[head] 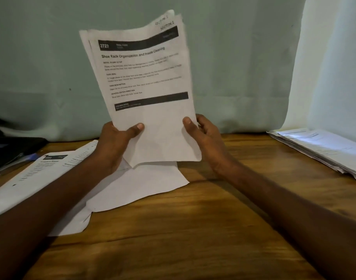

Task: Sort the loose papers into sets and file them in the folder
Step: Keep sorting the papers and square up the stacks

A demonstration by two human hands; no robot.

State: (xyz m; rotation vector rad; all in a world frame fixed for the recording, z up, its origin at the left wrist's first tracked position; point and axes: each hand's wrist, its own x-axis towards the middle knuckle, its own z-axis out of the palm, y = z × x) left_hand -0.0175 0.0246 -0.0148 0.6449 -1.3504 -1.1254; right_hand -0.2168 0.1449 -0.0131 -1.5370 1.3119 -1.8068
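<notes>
Gripping thin sheaf of white printed paper sheets, held upright above brown wooden surface: left hand and right hand pinched at lower edges, thumbs in front. Sheets judged light, floppy, crease-prone; top corners curled. Best supported at both bottom sides. More loose white sheets lying beneath; white paper stack far right.

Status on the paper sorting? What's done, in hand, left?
Done, apparently: one stack of papers sits squared at the table's right edge.

In hand: left hand and right hand hold up a few sheets marked "Section 1", above the table.

Left: loose papers still spread at left and centre; the dark folder-like item at far left looks unfilled, so filing seems not started.
</notes>
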